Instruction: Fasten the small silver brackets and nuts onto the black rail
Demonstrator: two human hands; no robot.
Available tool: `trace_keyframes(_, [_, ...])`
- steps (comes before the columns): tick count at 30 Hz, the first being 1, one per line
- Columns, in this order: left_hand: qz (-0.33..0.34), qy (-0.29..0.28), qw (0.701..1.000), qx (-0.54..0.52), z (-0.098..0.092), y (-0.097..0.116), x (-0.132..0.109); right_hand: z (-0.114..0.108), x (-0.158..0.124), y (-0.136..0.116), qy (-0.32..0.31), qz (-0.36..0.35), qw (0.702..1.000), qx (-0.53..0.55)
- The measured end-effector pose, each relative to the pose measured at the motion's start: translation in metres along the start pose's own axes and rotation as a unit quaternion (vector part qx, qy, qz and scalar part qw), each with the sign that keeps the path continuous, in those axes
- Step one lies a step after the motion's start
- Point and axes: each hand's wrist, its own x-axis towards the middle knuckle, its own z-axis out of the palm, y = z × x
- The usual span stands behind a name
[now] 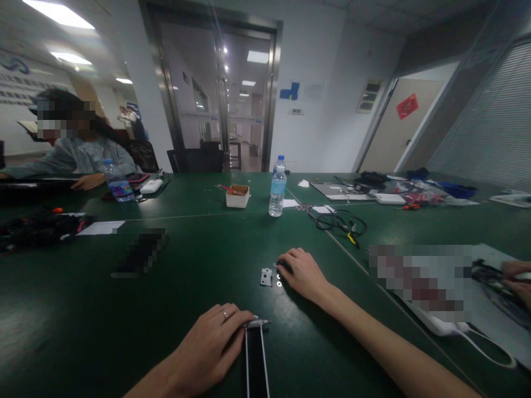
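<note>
Low in the centre, my left hand [213,342], with a ring on one finger, is closed at the top end of a long dark piece with white edges [257,365]. Its fingertips are on a thin metal part [258,323] lying across that end. My right hand [302,273] rests further forward, its fingers curled over a small dark object [285,266] that they partly hide. Just left of my right hand lie a small silver plate with holes [266,277] and several small white rings [279,284].
Ahead stand water bottles [277,190] and a small open box [238,197]. Black cables [338,220] lie beyond my right hand. A phone-like dark object [141,251] is at left. A person [78,138] sits at far left; another person's hand [518,276] shows at right.
</note>
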Motion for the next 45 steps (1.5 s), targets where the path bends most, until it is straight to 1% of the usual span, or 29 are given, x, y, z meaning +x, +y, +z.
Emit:
trace_keyframes(3, [-0.004, 0.001, 1.0, -0.004, 0.0009, -0.0008, 0.0, -0.0006, 0.0022, -0.0022, -0.013, 0.018, 1.0, -0.002])
trace_keyframes(6, [-0.007, -0.001, 1.0, -0.01, 0.0012, -0.0014, -0.0002, 0.0004, 0.0033, 0.0006, -0.013, 0.021, 1.0, 0.007])
trace_keyframes(11, [-0.006, -0.006, 1.0, -0.012, 0.0002, -0.0015, -0.0002, 0.0019, 0.003, 0.0044, 0.005, 0.0, 1.0, 0.002])
trace_keyframes(17, [-0.012, -0.01, 1.0, -0.011, 0.0012, -0.0018, -0.001, 0.0038, 0.0013, 0.0003, 0.042, -0.03, 0.999, -0.018])
trace_keyframes(23, [-0.015, -0.015, 1.0, -0.013, 0.0, -0.0011, -0.0003, 0.0051, 0.0009, 0.0011, 0.017, -0.035, 0.999, -0.01])
trace_keyframes(29, [-0.017, -0.019, 1.0, -0.01, -0.0009, 0.0003, 0.0, 0.0032, 0.0006, 0.0006, 0.008, -0.038, 0.999, 0.0])
trace_keyframes(36, [-0.016, -0.009, 1.0, -0.013, 0.0007, -0.0015, -0.0009, 0.0011, 0.0026, -0.0017, -0.015, -0.022, 1.0, 0.01])
trace_keyframes(45, [-0.012, -0.011, 1.0, -0.014, -0.0005, -0.0001, 0.0006, 0.0039, 0.002, -0.002, -0.006, -0.039, 0.998, -0.045])
